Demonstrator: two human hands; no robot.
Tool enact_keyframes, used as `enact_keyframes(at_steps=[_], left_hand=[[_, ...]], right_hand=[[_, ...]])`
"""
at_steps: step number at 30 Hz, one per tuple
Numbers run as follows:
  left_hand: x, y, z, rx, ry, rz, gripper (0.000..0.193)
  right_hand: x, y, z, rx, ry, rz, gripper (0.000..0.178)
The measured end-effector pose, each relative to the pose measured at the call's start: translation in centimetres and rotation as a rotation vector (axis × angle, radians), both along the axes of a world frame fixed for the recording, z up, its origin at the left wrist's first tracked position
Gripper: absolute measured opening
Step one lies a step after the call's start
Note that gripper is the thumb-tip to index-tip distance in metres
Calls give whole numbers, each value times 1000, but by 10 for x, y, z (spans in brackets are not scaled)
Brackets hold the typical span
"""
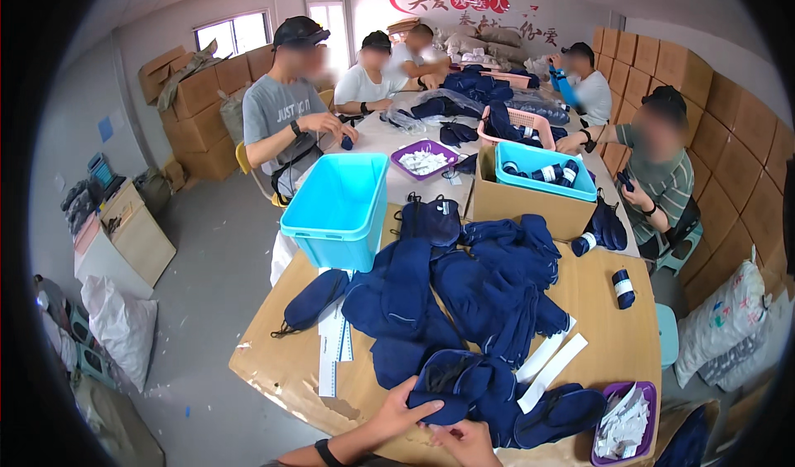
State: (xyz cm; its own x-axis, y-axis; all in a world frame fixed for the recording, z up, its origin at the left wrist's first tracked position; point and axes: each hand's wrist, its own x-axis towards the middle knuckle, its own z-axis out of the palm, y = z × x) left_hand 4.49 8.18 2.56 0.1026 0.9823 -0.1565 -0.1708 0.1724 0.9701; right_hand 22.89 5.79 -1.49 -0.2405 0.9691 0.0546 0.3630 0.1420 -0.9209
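Observation:
At the near edge of the table, my left hand [396, 414] grips a folded navy fabric piece [447, 411], its thumb lying across the cloth. Just to the right, my right hand [465, 445] has its fingers drawn together at the lower edge of the same piece; the fingertips are partly hidden. Beyond both hands spreads a heap of navy fabric pieces [489, 289]. A flat navy piece with dark cord [315, 301] lies left of the heap. White paper strips [553, 373] lie to its right, and further printed strips [330, 351] to its left.
A purple basket of paper labels [651, 450] stands at the near right. A blue bin [335, 210] and a cardboard box [530, 202] holding a blue tray [546, 154] stand beyond the heap. A banded navy roll [623, 290] lies right. Several people work along the far tables.

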Motion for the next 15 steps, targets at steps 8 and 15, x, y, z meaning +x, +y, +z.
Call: enact_keyframes(at_steps=[8, 15], left_hand=[[-5, -1, 7, -178, -197, 64, 35], [-8, 5, 10, -157, -214, 12, 29]], right_hand=[[1, 7, 14, -125, 13, 96, 13], [9, 13, 29, -210, 205, 206, 17]])
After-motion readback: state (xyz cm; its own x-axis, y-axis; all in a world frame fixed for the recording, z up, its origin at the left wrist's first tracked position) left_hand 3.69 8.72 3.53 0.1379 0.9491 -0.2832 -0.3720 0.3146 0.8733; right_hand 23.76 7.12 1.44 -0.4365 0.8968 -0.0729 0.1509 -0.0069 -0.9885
